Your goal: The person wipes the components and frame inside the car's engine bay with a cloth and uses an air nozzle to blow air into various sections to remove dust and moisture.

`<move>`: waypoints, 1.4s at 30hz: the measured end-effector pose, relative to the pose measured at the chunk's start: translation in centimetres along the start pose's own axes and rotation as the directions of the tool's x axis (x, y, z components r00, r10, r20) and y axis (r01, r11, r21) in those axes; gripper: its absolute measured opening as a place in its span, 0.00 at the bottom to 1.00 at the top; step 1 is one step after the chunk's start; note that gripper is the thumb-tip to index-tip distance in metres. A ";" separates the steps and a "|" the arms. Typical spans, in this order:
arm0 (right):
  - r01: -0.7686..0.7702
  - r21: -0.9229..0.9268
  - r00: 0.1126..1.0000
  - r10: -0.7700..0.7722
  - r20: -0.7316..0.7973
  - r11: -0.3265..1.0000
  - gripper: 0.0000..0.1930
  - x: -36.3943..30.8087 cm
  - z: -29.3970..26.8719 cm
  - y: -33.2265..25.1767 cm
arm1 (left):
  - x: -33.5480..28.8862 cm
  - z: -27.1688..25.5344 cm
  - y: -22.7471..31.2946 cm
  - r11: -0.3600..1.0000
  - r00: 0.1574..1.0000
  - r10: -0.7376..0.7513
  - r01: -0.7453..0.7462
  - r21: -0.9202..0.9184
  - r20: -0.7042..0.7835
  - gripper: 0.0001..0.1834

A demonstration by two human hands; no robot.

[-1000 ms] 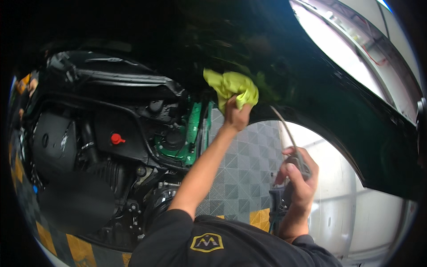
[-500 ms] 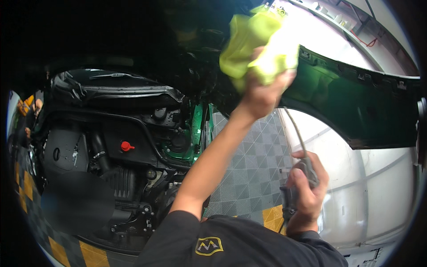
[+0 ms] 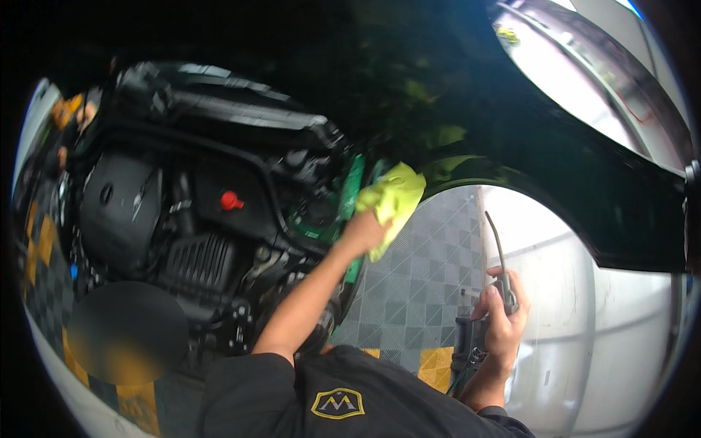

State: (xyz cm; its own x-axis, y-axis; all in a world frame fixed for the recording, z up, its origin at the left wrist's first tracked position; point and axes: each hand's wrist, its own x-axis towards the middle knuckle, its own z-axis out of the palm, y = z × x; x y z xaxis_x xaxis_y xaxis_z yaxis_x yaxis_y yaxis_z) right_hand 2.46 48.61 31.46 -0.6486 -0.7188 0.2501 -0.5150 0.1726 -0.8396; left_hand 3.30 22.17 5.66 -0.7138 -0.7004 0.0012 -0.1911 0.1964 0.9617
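Observation:
My left hand point(image 3: 365, 232) is closed round a crumpled yellow-green cloth point(image 3: 398, 198), by the corner where the dark green car fender point(image 3: 555, 157) meets the open engine bay point(image 3: 212, 212). Whether the cloth touches the painted surface is hard to tell; blur covers that edge. To the right, below the fender's curved wheel-arch cutout, my right hand point(image 3: 504, 317) is wrapped round a grey handle point(image 3: 504, 292). A long thin bent tube point(image 3: 495, 237) rises from it; the tool's exact kind does not show.
A red cap point(image 3: 231, 200) stands out among the black engine covers. Beneath the arch lies grey tiled floor point(image 3: 409, 292) with yellow tiles. A dark grey object point(image 3: 464, 339) is beside my right forearm. Another person's hand point(image 3: 87, 113) shows at the far left.
My left hand has brought the cloth down and left, from the fender's upper part to its lower edge by the engine bay. My right hand still holds the tubed tool. The view has shifted.

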 end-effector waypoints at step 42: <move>0.285 -0.673 0.857 0.132 0.498 0.683 0.19 22.9 25.9 8.1 | 5.1 -6.5 -4.0 0.589 0.813 -0.179 -0.362 -0.722 -0.553 0.19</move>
State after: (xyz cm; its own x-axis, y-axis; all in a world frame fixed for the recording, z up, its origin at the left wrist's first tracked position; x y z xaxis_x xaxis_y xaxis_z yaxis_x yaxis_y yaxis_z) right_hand -2.07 16.06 17.87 -0.3452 -0.9286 -0.1363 -0.9137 0.3657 -0.1774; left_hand 4.82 13.40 3.62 -0.1733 -0.9847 -0.0200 0.6322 -0.1268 0.7644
